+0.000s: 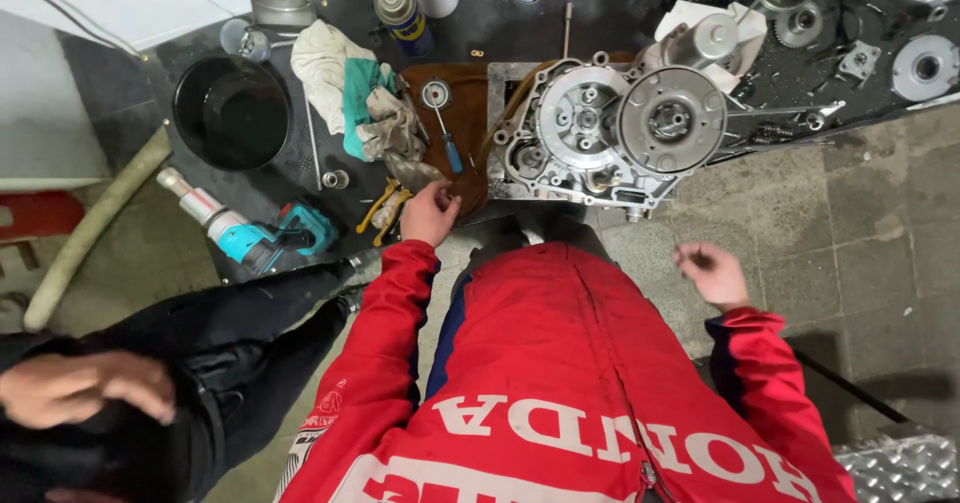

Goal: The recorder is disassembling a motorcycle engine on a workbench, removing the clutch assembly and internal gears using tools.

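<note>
The left hand (pixel 430 213), fingers loosely curled and empty, reaches toward the yellow-handled pliers (pixel 385 208) lying just left of it at frame centre. The right hand (pixel 712 273) hangs half-open and empty, below the opened engine case (pixel 590 133), leaving it unobstructed.

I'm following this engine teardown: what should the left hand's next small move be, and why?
Probably a short reach forward to close on the blue-handled screwdriver. The left hand hovers empty over the brown cloth just short of it, beside the engine case; the right hand hangs back, empty.
</note>
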